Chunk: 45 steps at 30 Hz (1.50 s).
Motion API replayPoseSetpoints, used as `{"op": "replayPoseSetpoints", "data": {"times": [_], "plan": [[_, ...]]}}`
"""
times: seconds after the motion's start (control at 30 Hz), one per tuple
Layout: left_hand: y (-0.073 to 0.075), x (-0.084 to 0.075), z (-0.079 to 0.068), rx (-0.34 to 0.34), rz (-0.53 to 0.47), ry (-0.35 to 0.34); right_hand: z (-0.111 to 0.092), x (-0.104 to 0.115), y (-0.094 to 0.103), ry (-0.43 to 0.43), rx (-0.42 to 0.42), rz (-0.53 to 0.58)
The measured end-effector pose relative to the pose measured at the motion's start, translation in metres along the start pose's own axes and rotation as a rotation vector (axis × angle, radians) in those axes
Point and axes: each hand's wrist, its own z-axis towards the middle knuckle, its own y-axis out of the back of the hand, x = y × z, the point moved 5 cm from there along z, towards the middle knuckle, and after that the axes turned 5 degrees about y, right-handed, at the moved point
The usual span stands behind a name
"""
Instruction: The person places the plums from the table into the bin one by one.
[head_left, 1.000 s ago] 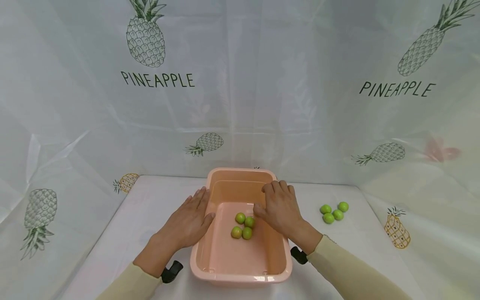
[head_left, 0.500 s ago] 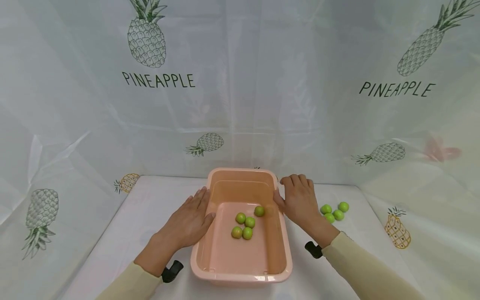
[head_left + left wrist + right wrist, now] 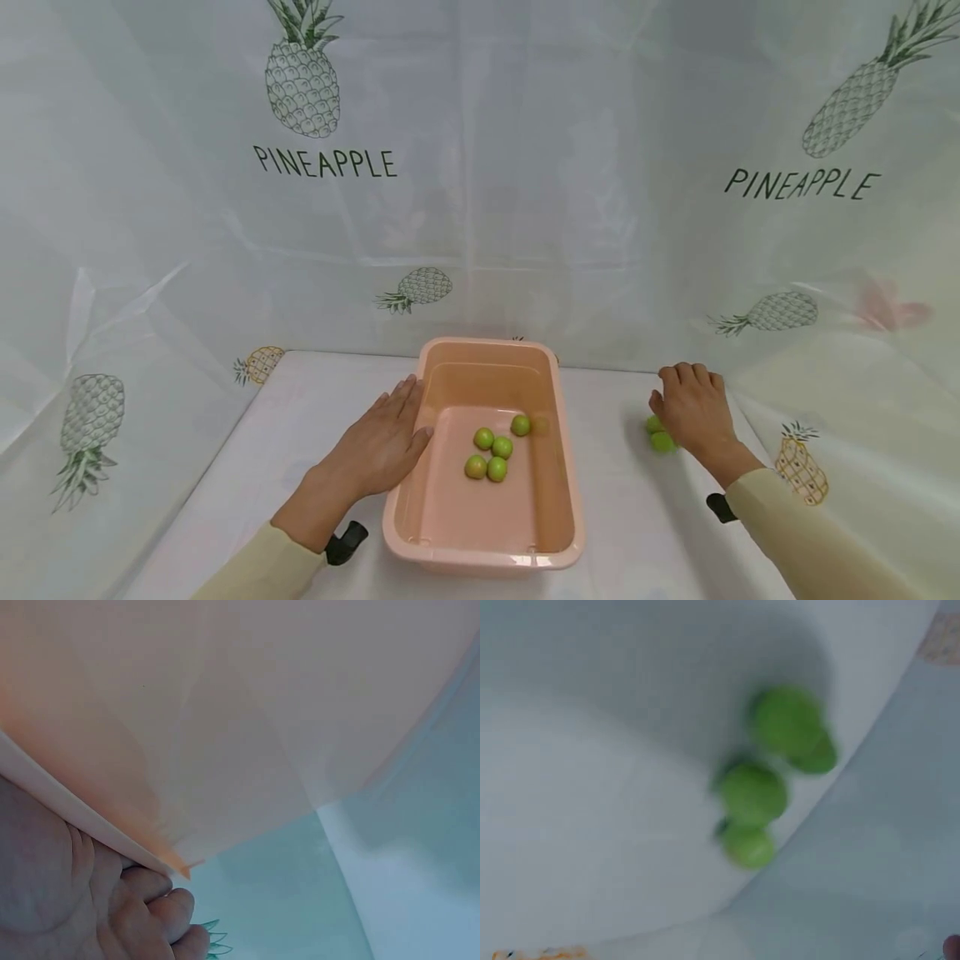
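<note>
A peach plastic basin [image 3: 480, 521] holds several small round green fruits [image 3: 502, 447], which look like limes, on its floor. My left hand [image 3: 378, 446] lies with straight fingers along the basin's left rim. In the left wrist view, its palm and fingers [image 3: 82, 885] sit against the rim, below the broad basin wall [image 3: 225, 712]. Off to the right, my right hand [image 3: 693, 412] hovers over more green fruits [image 3: 663, 442], fingers loosely bent and holding nothing. It partly hides them in the head view. Several of these fruits [image 3: 754, 793] show clustered and blurred in the right wrist view.
A white cloth covers the table [image 3: 611, 500], and its far edge meets a hanging sheet [image 3: 555, 208] printed with pineapples. The sheet also rises along both sides. Black wrist straps [image 3: 346, 543] show at the wrists.
My right hand let go of one fruit in the basin, then moved right from the basin's right rim to above the fruits on the table. My left hand stayed on the rim.
</note>
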Motion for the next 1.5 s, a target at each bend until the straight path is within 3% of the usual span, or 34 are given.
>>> {"op": "replayPoseSetpoints", "data": {"times": [0.27, 0.6, 1.03, 1.5], "plan": [[0.0, 0.001, 0.0, -0.005, 0.006, 0.004, -0.039, -0.05, -0.014, -0.029, 0.267, -0.089], [0.0, 0.001, 0.0, -0.019, 0.037, -0.01, -0.065, -0.061, -0.031, -0.033, 0.408, -0.075], [0.001, -0.002, 0.0, -0.019, 0.057, -0.035, -0.078, -0.061, -0.051, -0.022, 0.46, -0.084], [0.0, 0.0, 0.001, -0.016, 0.066, -0.027, -0.077, -0.062, -0.056, -0.037, 0.472, -0.093]]}}
